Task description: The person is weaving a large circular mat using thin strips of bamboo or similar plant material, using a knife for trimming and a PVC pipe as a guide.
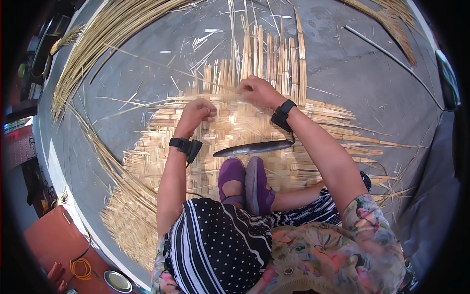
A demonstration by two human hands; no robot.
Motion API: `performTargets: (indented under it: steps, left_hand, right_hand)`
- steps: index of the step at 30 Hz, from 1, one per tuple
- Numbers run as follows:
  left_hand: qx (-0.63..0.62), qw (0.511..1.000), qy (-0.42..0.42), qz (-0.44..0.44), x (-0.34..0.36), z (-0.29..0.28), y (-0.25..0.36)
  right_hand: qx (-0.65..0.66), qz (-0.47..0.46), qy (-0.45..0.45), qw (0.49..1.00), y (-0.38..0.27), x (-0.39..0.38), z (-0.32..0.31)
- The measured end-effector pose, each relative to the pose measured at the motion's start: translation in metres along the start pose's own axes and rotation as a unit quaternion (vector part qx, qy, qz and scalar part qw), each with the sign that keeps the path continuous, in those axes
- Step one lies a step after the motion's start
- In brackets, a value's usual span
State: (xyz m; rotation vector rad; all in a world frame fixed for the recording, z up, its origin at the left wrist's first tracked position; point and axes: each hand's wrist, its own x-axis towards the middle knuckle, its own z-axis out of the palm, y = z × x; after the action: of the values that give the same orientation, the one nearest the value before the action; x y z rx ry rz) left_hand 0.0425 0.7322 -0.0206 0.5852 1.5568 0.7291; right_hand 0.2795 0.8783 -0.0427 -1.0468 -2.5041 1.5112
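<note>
My left hand point(201, 111) is above the woven reed mat point(267, 164), fingers curled inward; whatever they may hold is too blurred to make out. To its upper right, my right hand point(254, 89) pinches a pale reed strip point(221, 87), which is blurred and seems to stretch toward the upper left. Upright split strips point(294, 63) stick out from the mat's far edge. A long dark tapered tool point(252, 147) lies across the mat below my hands, just beyond my two purple shoes point(231, 176).
Long reed bundles point(88, 54) curve along the left, with more point(396, 34) at the upper right. A pale rod point(391, 59) lies on the grey floor point(338, 63). A red board point(54, 240) with an orange coiled cord point(80, 267) is at lower left; grey sheeting point(426, 186) is at right.
</note>
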Motion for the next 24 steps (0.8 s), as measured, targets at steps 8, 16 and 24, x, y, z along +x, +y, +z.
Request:
performTargets:
  steps: [8, 16, 24]
  left_hand:
    - [0.203, 0.951, 0.064, 0.226, 0.092, 0.024, 0.028]
    - [0.047, 0.982, -0.001, 0.181, 0.078, 0.02, 0.035]
    - [0.379, 0.822, 0.152, 0.396, 0.07, 0.035, 0.025]
  right_hand:
    - [0.189, -0.026, -0.088, 0.978, -0.008, 0.006, -0.022]
    - [0.237, 0.126, 0.008, 0.963, -0.026, 0.045, -0.003]
    - [0.175, 0.027, 0.081, 0.981, -0.013, 0.005, 0.019]
